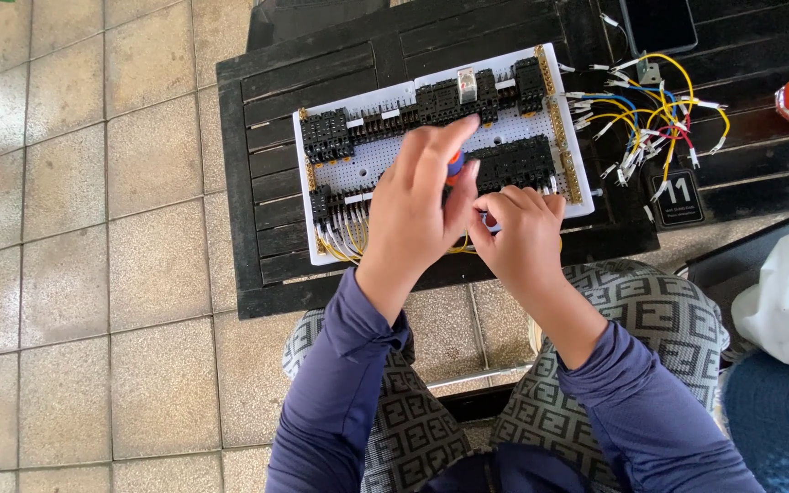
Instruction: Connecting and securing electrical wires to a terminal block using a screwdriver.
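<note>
Gripping an orange-and-blue screwdriver (454, 165), the left hand (417, 196) curls its fingers around the handle, shaft hidden below. Just beside, the right hand (520, 233) pinches near the white wiring board's (372, 164) front edge on the bench (267, 183).

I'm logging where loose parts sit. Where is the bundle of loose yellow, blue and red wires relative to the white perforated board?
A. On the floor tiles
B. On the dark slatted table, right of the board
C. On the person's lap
B: the bundle of loose yellow, blue and red wires lies on the dark slatted table just past the right edge of the white perforated board.
</note>
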